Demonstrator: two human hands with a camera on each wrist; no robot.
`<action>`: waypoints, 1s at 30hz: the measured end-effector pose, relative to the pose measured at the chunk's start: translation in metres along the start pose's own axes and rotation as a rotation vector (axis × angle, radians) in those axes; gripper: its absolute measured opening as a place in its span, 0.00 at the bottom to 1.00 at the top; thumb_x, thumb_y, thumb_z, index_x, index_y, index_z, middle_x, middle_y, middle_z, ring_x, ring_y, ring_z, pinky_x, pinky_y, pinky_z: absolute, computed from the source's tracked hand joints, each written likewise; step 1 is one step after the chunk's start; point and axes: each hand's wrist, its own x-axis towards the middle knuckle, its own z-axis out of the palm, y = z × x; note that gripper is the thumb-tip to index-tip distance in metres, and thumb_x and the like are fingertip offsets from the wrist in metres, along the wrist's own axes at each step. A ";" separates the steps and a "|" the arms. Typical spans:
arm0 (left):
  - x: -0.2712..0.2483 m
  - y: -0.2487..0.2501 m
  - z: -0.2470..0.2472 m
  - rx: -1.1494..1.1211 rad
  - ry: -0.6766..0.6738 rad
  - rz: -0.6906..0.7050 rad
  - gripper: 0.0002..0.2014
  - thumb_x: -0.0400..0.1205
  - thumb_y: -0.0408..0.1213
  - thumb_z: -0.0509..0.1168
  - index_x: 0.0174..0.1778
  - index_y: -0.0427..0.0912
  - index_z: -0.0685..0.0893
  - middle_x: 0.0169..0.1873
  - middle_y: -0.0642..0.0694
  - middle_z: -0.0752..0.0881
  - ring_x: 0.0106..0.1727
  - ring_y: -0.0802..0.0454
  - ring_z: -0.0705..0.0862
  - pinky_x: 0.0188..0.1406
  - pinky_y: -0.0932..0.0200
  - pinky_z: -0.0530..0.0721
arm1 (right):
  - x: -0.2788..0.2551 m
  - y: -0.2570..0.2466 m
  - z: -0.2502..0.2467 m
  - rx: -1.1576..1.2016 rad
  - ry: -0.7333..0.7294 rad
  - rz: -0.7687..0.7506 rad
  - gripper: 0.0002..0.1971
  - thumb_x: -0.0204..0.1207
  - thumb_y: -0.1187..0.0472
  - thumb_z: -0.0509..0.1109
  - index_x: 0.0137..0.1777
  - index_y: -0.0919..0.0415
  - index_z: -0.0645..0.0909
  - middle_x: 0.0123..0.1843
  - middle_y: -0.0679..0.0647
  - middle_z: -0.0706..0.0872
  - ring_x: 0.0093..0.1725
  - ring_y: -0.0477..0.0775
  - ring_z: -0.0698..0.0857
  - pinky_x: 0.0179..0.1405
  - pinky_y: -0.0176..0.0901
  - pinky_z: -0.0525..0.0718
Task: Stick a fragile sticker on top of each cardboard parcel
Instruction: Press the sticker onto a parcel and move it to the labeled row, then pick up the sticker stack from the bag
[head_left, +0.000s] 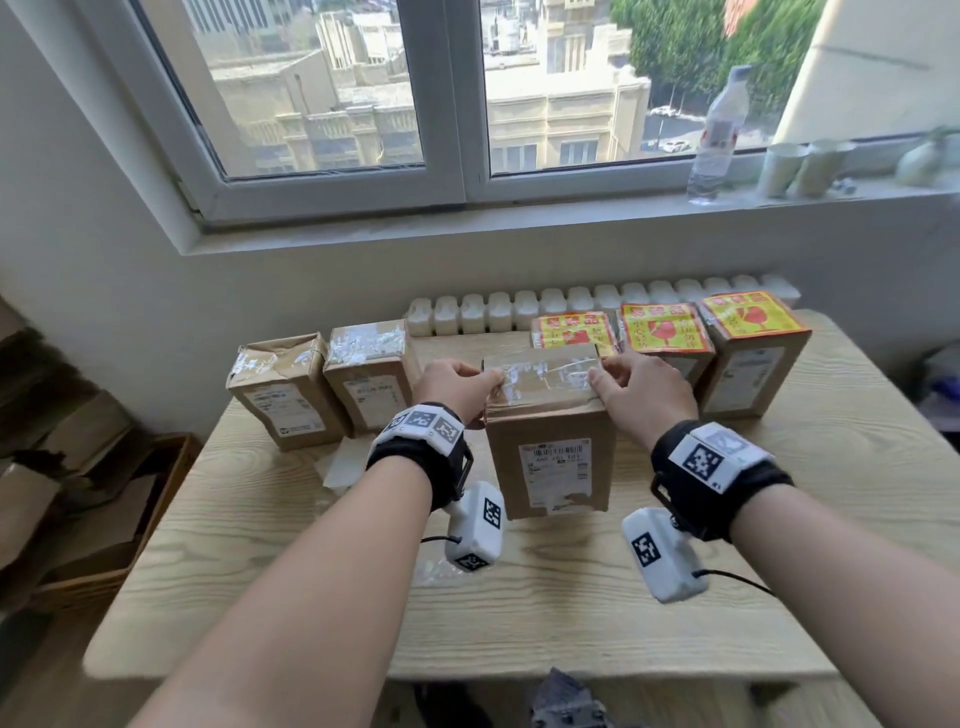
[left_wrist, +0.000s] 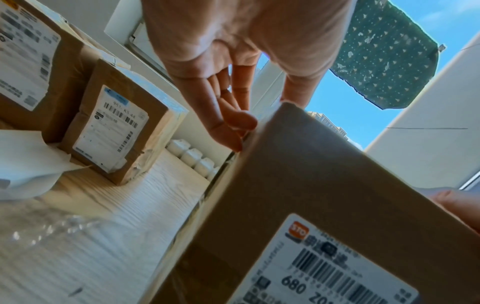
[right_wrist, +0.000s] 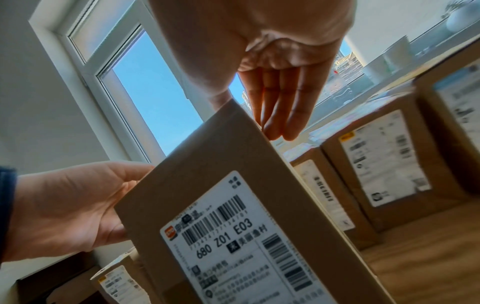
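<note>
Shipping label (right_wrist: 233, 257) on the front parcel (head_left: 550, 421) — orange STO logo (left_wrist: 300, 232), printed code 680 Z01 E03

Left hand (left_wrist: 233, 61) grips the top corner of a brown cardboard parcel (left_wrist: 298, 185) with a white barcode label.
Fingers (left_wrist: 226, 127) lie down its left side, thumb at the top edge. Right hand (left_wrist: 459, 205) touches its right edge. To the left stand a second labelled brown box (left_wrist: 116, 127) and a third labelled brown box (left_wrist: 31, 61) beside it. A white paper sheet (left_wrist: 26, 164) and crinkled clear plastic film (left_wrist: 52, 230) lie on the light wood-grain table (left_wrist: 124, 205). A white ribbed radiator (left_wrist: 192, 154) is behind.
</note>
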 end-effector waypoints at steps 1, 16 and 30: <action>-0.003 0.000 0.006 -0.004 -0.028 -0.010 0.11 0.77 0.50 0.72 0.48 0.48 0.84 0.37 0.54 0.86 0.32 0.59 0.85 0.19 0.69 0.76 | -0.002 0.007 -0.001 -0.003 -0.001 0.012 0.20 0.81 0.44 0.62 0.67 0.52 0.81 0.62 0.52 0.86 0.61 0.56 0.83 0.58 0.49 0.80; -0.017 -0.004 0.071 -0.127 -0.255 -0.059 0.11 0.75 0.32 0.75 0.48 0.45 0.80 0.47 0.42 0.87 0.43 0.45 0.88 0.48 0.46 0.91 | -0.012 0.085 -0.005 0.008 -0.007 0.165 0.18 0.80 0.45 0.64 0.64 0.52 0.82 0.58 0.52 0.88 0.57 0.57 0.84 0.56 0.48 0.81; -0.004 -0.009 0.038 -0.002 -0.273 0.034 0.09 0.80 0.39 0.70 0.54 0.40 0.84 0.40 0.45 0.87 0.39 0.52 0.88 0.42 0.56 0.90 | -0.015 0.038 0.001 -0.062 0.116 -0.068 0.13 0.77 0.57 0.69 0.61 0.53 0.81 0.58 0.52 0.81 0.60 0.53 0.78 0.59 0.47 0.79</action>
